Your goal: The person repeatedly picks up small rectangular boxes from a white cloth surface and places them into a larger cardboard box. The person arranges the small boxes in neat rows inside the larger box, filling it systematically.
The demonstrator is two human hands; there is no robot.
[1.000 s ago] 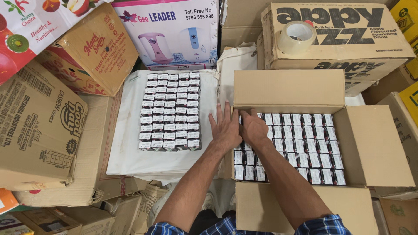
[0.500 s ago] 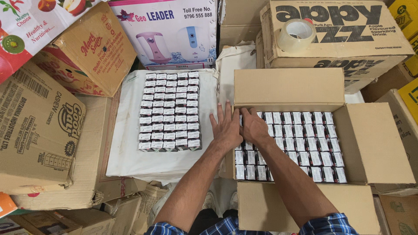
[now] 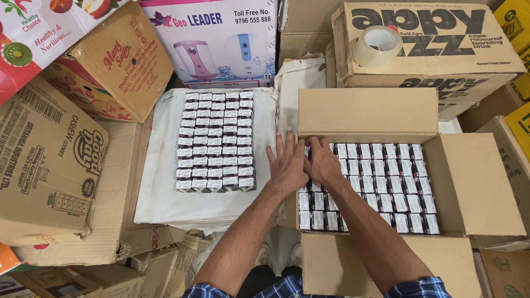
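Observation:
An open cardboard carton stands in front of me, filled with tight rows of small white packets. My left hand lies flat with fingers spread on the carton's left wall. My right hand presses on the packets in the carton's near-left corner, fingers together. Left of the carton, a block of the same small packets lies in neat rows on a white cloth.
Cardboard boxes crowd all around: a large brown one at left, a printed appliance box at the back, and a drink carton at back right with a roll of clear tape on it.
Both hands have stayed at the carton's left corner; the view has barely shifted. Nothing else moved.

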